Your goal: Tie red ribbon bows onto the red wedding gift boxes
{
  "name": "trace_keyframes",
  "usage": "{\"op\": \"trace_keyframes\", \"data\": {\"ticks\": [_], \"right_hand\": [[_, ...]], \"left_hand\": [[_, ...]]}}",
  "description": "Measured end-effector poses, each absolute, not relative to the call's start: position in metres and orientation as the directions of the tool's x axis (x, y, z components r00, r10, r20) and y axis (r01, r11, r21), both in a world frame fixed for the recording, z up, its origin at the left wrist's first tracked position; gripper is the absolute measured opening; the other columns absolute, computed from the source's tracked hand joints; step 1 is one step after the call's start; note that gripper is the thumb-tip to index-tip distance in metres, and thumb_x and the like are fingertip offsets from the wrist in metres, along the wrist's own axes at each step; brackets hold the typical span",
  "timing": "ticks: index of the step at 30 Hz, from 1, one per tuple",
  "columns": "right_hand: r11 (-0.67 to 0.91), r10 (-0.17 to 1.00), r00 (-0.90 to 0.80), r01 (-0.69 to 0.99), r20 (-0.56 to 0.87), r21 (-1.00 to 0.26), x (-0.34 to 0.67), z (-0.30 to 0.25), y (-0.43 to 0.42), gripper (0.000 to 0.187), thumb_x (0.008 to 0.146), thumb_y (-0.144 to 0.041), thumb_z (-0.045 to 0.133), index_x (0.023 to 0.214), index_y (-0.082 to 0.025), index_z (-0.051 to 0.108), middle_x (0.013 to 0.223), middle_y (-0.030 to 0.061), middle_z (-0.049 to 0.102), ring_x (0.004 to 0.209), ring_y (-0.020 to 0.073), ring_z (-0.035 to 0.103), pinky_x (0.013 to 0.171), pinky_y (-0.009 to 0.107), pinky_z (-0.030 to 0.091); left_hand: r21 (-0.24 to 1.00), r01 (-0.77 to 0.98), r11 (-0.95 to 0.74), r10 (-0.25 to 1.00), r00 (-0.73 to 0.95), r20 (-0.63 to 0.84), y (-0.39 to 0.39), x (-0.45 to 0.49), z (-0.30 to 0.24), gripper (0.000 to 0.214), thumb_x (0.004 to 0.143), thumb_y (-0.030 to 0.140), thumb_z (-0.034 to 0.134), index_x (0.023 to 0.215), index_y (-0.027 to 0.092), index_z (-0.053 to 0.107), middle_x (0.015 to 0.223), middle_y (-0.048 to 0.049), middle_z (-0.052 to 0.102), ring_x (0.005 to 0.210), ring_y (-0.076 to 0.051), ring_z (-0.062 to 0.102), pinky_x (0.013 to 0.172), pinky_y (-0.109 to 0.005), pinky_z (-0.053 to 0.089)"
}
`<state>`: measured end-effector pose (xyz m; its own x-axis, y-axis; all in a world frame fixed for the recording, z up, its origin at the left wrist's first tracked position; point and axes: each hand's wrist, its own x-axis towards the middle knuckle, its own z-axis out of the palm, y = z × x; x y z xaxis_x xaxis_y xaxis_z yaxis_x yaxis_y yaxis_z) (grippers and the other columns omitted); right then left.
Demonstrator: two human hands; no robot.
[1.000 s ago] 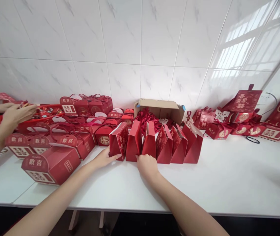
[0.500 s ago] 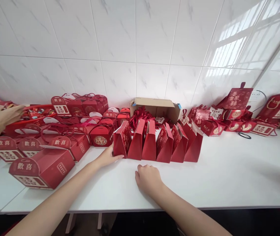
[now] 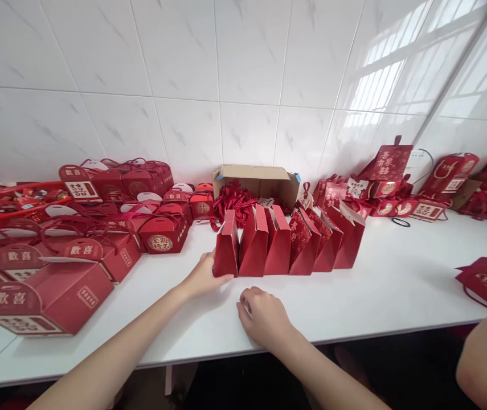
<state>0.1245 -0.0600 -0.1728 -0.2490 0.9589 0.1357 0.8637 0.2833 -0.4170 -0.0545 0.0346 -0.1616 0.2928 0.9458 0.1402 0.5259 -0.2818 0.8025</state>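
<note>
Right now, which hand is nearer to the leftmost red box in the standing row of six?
Left. The left hand touches that red box at its lower left side. The right hand is apart from it, nearer the camera and further right.

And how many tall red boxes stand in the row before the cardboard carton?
6. The first box touches the left hand; rightward follow the second, third, fourth, fifth and sixth, at the row's end. None of the row seems hidden.
</note>
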Motion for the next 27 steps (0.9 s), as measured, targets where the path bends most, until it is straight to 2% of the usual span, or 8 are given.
{"op": "trace_keyframes", "data": {"ticks": [5, 9, 13, 15, 18, 20, 24, 27], "right_hand": [[0.367, 0.93, -0.306, 0.799, 0.203, -0.476, 0.128, -0.175, -0.072, 0.021, 0.087, -0.02, 0.043, 0.092, -0.017, 0.064, 0.09, 0.0074, 0.062, 0.08, 0.0203, 0.061, 0.067, 0.028, 0.045], [0.432, 0.902, -0.336, 0.7, 0.271, -0.569, 0.131, -0.176, -0.077, 0.024, 0.087, -0.016, 0.043, 0.097, -0.016, 0.065, 0.094, 0.0088, 0.061, 0.091, 0.0209, 0.059, 0.082, 0.031, 0.048], [0.399, 0.917, -0.281, 0.668, 0.283, -0.628, 0.136, -0.186, -0.076, 0.033, 0.088, -0.016, 0.039, 0.112, -0.011, 0.062, 0.118, 0.0152, 0.056, 0.11, 0.0244, 0.054, 0.095, 0.036, 0.046], [0.374, 0.927, -0.246, 0.67, 0.283, -0.642, 0.137, -0.193, -0.072, 0.039, 0.089, -0.017, 0.037, 0.121, -0.007, 0.056, 0.133, 0.0188, 0.046, 0.125, 0.0274, 0.044, 0.103, 0.04, 0.041], [0.314, 0.945, -0.146, 0.651, 0.291, -0.691, 0.134, -0.206, -0.061, 0.055, 0.086, -0.018, 0.04, 0.139, -0.003, 0.035, 0.149, 0.021, 0.022, 0.14, 0.0294, 0.02, 0.111, 0.045, 0.03], [0.248, 0.959, -0.045, 0.609, 0.279, -0.754, 0.129, -0.213, -0.051, 0.064, 0.084, -0.017, 0.042, 0.143, -0.003, 0.024, 0.152, 0.0202, 0.013, 0.142, 0.0292, 0.012, 0.112, 0.047, 0.027], [0.155, 0.961, 0.13, 0.477, 0.244, -0.865, 0.115, -0.22, -0.03, 0.062, 0.084, -0.016, 0.042, 0.143, -0.007, 0.026, 0.152, 0.0202, 0.016, 0.141, 0.0305, 0.019, 0.109, 0.048, 0.033], [0.213, 0.939, 0.144, 0.474, 0.314, -0.854, 0.118, -0.213, -0.017, 0.049, 0.089, -0.022, 0.045, 0.137, -0.014, 0.038, 0.147, 0.0188, 0.029, 0.132, 0.0314, 0.037, 0.1, 0.049, 0.042]], "left_hand": [[0.861, 0.445, -0.244, 0.928, 0.364, 0.075, 0.024, -0.024, -0.157, 0.049, 0.056, 0.013, 0.057, 0.105, 0.017, 0.059, 0.076, -0.0005, 0.053, 0.091, -0.023, 0.05, 0.079, -0.034, 0.044], [0.943, 0.29, -0.161, 0.884, 0.467, 0.008, 0.019, 0.004, -0.15, 0.076, 0.057, 0.012, 0.048, 0.131, 0.021, 0.043, 0.087, -0.0007, 0.058, 0.076, -0.016, 0.052, 0.065, -0.026, 0.043], [0.986, 0.163, -0.045, 0.871, 0.49, -0.041, 0.021, 0.027, -0.149, 0.082, 0.056, 0.011, 0.045, 0.137, 0.019, 0.036, 0.096, -0.0036, 0.061, 0.085, -0.017, 0.055, 0.067, -0.025, 0.043], [0.991, 0.137, -0.003, 0.873, 0.484, -0.064, 0.026, 0.037, -0.15, 0.078, 0.056, 0.011, 0.045, 0.134, 0.018, 0.04, 0.104, -0.006, 0.061, 0.088, -0.018, 0.057, 0.069, -0.026, 0.045], [0.992, 0.114, 0.048, 0.88, 0.465, -0.096, 0.035, 0.051, -0.151, 0.061, 0.058, 0.013, 0.044, 0.119, 0.017, 0.05, 0.117, -0.0089, 0.057, 0.089, -0.018, 0.06, 0.072, -0.028, 0.047], [0.99, 0.12, 0.072, 0.885, 0.45, -0.119, 0.041, 0.058, -0.149, 0.046, 0.06, 0.014, 0.043, 0.105, 0.015, 0.054, 0.112, -0.01, 0.06, 0.089, -0.019, 0.062, 0.072, -0.03, 0.048], [0.985, 0.163, 0.053, 0.921, 0.373, -0.112, 0.048, 0.06, -0.142, 0.028, 0.066, 0.02, 0.042, 0.092, 0.016, 0.053, 0.095, -0.009, 0.064, 0.091, -0.023, 0.061, 0.078, -0.035, 0.046], [0.982, 0.19, -0.012, 0.967, 0.253, -0.038, 0.053, 0.043, -0.139, 0.026, 0.069, 0.023, 0.043, 0.093, 0.019, 0.053, 0.101, -0.008, 0.062, 0.102, -0.023, 0.056, 0.09, -0.037, 0.041]]}}
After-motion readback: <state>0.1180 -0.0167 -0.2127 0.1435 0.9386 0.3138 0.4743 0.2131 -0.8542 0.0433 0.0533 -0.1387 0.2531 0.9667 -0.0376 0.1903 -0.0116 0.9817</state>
